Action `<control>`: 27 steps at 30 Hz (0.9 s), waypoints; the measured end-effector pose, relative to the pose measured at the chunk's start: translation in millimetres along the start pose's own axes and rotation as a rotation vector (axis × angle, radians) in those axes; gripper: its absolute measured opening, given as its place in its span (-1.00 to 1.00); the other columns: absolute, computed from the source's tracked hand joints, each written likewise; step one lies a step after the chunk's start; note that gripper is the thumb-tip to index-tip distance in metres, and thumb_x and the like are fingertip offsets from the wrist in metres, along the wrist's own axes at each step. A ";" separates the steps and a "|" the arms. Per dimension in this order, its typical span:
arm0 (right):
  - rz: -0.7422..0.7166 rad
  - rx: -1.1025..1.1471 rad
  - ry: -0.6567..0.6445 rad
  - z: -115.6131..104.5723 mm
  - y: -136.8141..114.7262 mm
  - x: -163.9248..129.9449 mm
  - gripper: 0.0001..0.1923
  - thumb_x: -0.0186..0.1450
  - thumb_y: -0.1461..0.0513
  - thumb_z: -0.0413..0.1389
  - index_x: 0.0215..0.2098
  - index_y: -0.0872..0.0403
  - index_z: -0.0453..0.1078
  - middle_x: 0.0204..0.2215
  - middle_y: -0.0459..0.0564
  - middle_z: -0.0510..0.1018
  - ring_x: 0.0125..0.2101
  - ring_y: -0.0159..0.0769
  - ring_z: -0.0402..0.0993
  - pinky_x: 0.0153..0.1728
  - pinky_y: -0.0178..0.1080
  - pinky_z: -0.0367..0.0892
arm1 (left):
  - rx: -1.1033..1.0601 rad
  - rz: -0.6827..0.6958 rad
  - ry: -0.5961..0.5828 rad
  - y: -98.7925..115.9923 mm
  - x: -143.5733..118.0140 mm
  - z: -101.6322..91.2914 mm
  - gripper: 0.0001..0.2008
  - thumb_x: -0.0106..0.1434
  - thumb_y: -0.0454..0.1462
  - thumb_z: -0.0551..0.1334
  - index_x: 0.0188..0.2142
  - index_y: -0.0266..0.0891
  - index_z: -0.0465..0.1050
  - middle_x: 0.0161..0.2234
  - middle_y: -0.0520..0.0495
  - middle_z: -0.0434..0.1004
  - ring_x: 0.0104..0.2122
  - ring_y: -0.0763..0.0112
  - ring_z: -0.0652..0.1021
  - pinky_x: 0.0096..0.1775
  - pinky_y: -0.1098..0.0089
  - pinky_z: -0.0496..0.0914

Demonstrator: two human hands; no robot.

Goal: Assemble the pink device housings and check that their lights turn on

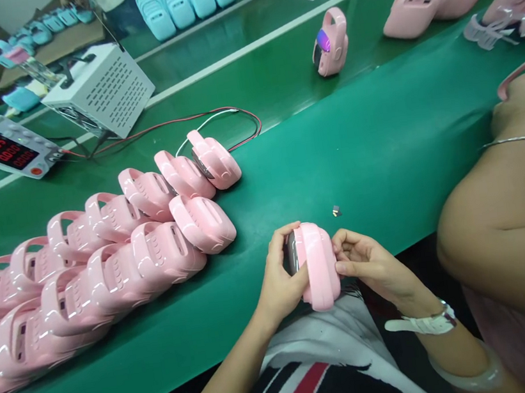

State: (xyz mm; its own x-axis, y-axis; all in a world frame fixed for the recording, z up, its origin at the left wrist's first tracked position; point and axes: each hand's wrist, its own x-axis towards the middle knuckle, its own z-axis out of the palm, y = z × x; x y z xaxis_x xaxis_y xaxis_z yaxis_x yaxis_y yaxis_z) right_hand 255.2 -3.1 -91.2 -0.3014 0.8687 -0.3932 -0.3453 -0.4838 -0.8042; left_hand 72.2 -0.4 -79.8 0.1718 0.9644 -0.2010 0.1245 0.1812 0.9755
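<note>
The glossy pink plastic handled casing (318,265) is clamped between left hand (281,281) and right hand (370,263); it is best kept steady, its dark face beside the left fingers unsmudged.

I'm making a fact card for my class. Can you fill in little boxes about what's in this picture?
Left hand: holds the pink case by its dark front side
Right hand: fingertips pinch the case's other side
Table: green belt
Pile: many pink cases lying in rows, left of the hands
Lit case: stands alone, farther back
Meter: red digits, far left
Neighbour: a person's arm at right
</note>
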 end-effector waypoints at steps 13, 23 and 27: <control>-0.016 0.066 0.002 -1.6 4.8 -0.6 -0.54 -0.07 0.09 0.53 -0.43 0.07 0.40 -0.55 -0.20 0.35 -0.54 -0.51 0.22 -0.52 -0.45 0.24 | -0.014 0.025 -0.006 -1.0 0.4 -1.6 -0.50 0.16 -0.17 0.33 0.07 -0.24 0.33 0.08 -0.17 0.45 0.06 0.15 0.45 0.13 0.21 0.28; 0.033 0.093 0.001 -0.7 1.8 2.8 -0.53 -0.10 0.12 0.54 -0.47 0.08 0.36 -0.60 -0.21 0.37 -0.59 -0.53 0.24 -0.56 -0.45 0.22 | -0.060 0.031 -0.010 -3.7 0.9 -0.7 -0.48 0.15 -0.20 0.36 0.08 -0.25 0.33 0.10 -0.18 0.44 0.11 0.15 0.45 0.15 0.24 0.27; 0.047 0.098 -0.004 -1.3 1.3 5.0 -0.53 -0.11 0.12 0.54 -0.47 0.08 0.35 -0.59 -0.22 0.37 -0.59 -0.53 0.25 -0.57 -0.45 0.22 | -0.069 0.037 -0.007 -4.2 0.5 -0.1 -0.49 0.15 -0.21 0.36 0.07 -0.24 0.33 0.10 -0.17 0.44 0.11 0.15 0.45 0.15 0.25 0.28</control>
State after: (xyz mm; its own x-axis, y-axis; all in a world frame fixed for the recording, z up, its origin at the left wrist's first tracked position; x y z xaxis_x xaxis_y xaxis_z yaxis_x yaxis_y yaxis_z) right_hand 254.4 0.7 -94.8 -0.3231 0.8442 -0.4278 -0.4156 -0.5327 -0.7372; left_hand 71.6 -0.7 -84.0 0.1816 0.9694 -0.1649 0.0503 0.1583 0.9861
